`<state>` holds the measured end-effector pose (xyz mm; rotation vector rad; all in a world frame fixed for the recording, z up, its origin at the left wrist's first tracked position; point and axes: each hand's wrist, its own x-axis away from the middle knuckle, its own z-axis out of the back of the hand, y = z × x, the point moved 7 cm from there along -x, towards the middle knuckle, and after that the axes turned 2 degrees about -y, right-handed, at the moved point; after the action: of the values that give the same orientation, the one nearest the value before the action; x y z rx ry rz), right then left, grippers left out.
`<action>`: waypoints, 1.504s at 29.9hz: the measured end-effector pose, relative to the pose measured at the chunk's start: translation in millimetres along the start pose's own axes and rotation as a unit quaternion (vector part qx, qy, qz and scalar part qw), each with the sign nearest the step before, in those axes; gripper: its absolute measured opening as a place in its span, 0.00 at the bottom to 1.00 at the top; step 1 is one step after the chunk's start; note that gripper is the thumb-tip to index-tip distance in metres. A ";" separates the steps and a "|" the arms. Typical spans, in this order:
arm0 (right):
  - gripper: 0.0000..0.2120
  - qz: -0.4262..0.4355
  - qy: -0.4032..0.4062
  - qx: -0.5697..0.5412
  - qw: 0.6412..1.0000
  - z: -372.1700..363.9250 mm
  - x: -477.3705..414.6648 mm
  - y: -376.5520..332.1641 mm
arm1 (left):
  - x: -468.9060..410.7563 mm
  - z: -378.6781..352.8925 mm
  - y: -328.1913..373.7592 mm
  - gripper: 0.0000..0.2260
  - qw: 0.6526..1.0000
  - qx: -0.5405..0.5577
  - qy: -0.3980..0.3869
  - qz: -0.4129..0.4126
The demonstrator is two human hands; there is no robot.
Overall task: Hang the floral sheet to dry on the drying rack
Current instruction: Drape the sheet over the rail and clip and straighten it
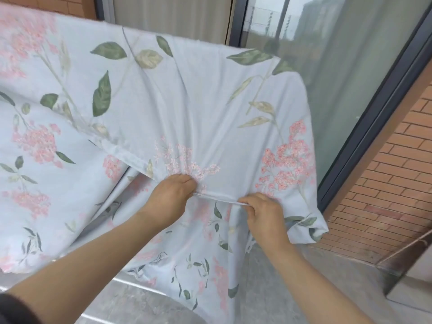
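Head view, floral sheet (187, 101): draped over what I take to be the drying rack, whose bars are hidden under the cloth. The top edge runs high across the frame and the near side hangs toward the person.
Left hand (170, 195): fingers curled into the fabric at the hem (217, 198), bunching it so that creases fan upward.
Right hand (264, 213): thumb and curled fingers pinch the same hem just to the side, and the strip between the hands is taut.
Right corner (313, 230): doubled over on itself and hanging free near the glass door (350, 78).
Lower layer (198, 265): a second fall of cloth reaches down close to the floor (268, 288). Whether it touches, I cannot tell.
Risk, slide: a hard pull toward the person would likely drag more cloth to the near side, and the whole sheet could slip off.
Risk, soiling: extra slack from that pull would probably put the low edge on the floor.
Risk, slow drying: the bunched fabric and the folded corner, if left so, would probably stay damp.
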<state>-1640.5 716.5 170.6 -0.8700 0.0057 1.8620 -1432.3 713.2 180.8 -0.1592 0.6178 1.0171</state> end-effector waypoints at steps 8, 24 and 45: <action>0.12 -0.018 -0.054 0.016 0.998 -26.8 23.7 7.0 | 26.5 -31.7 -7.3 0.04 1.000 -0.005 -0.021 0.014; 0.08 -0.047 -0.197 0.015 0.979 -101.5 89.9 8.2 | 107.7 -95.6 -22.1 0.04 0.992 -0.018 -0.113 0.045; 0.06 -0.059 -0.251 0.075 0.963 -163.6 156.9 35.0 | 166.1 -158.6 -61.9 0.19 0.976 -0.079 -0.176 0.105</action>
<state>-1609.0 763.9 -51.6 -0.2710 -0.2123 1.8949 -1383.5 740.6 -50.3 -0.0501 0.2328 1.2641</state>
